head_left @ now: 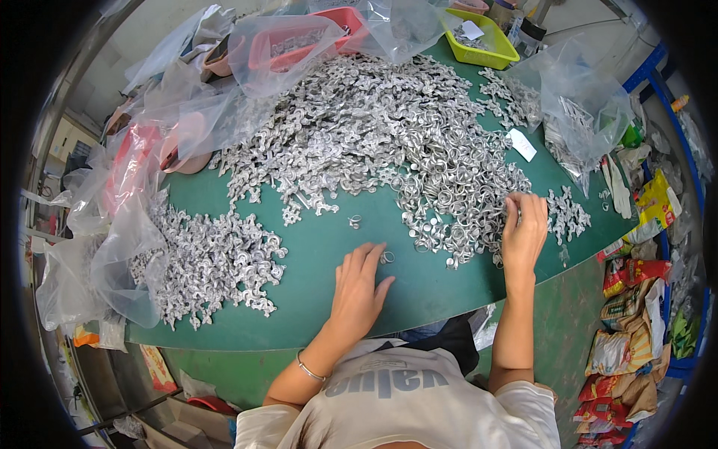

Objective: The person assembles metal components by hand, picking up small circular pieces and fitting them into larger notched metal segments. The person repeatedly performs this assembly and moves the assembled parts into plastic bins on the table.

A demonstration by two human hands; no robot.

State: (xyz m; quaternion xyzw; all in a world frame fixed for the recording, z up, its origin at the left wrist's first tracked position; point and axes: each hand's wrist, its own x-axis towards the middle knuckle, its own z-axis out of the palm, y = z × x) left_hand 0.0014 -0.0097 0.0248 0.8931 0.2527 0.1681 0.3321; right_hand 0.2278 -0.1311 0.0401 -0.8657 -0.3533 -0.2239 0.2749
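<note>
Silvery metal rings (441, 194) heaped; right hand (523, 232) pinches among them, left hand (359, 284) rests flat, open

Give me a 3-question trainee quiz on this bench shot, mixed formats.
1. True or false: the left hand lies flat on the green table, fingertips beside a small metal ring.
2. Multiple choice: the right hand reaches into A) the yellow tray, B) the big pile of metal rings, C) a clear plastic bag.
3. Fill in: the small pile of silver parts lies on the person's ____ side.

Key: 1 true; 2 B; 3 left.
</note>
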